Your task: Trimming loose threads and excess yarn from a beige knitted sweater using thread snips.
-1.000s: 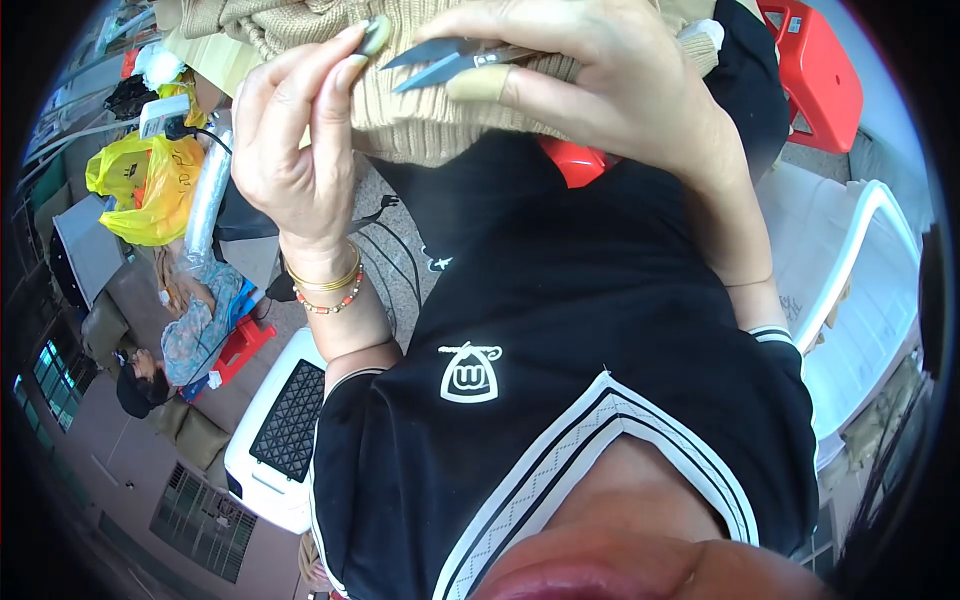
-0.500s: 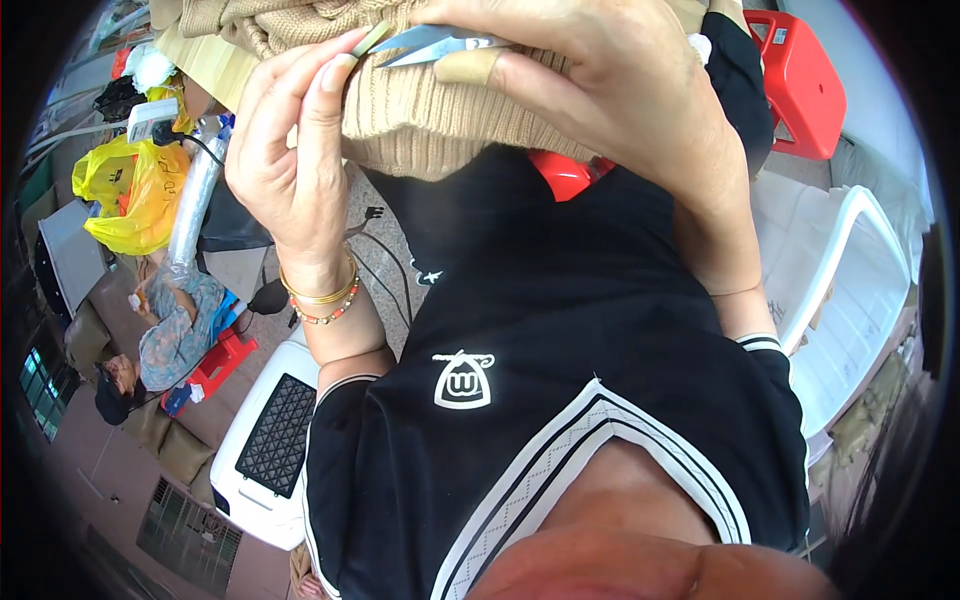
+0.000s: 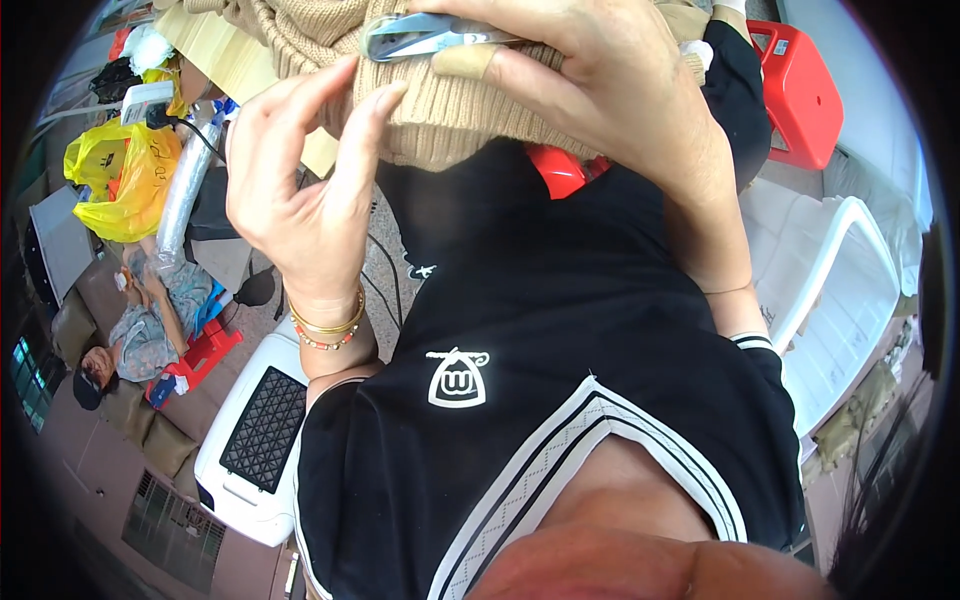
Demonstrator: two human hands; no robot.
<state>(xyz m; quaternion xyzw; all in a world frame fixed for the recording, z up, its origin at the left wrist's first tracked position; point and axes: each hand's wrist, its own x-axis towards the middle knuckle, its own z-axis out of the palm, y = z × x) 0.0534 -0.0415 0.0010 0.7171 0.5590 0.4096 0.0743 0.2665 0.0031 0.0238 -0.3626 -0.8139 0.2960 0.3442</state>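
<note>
A: What has the left hand (image 3: 285, 205) got?
B: Nothing that I can see. Thumb and forefinger stand apart, a clear gap between their tips, right by the knit (image 3: 450, 125). I can't tell whether they touch it.
A: And the right hand (image 3: 625, 90)?
B: Closed round the snips (image 3: 435, 40) — its thumb, in a tan cover (image 3: 462, 62), lies along their lower side. The blades point left across the knit.
A: Are the blades spread?
B: Can't tell. Something pale and rounded (image 3: 372, 38) shows at their tips, too blurred to make out.
A: Where's the knit itself?
B: At the top, bunched up, its ribbed part nearest the wearer's black top (image 3: 560, 300).
A: And around?
B: Left, a yellow bag (image 3: 150, 185), a seated person (image 3: 160, 315) and a white box (image 3: 265, 430) with a black grille — right, a red stool (image 3: 805, 100) and a tub (image 3: 855, 310).
</note>
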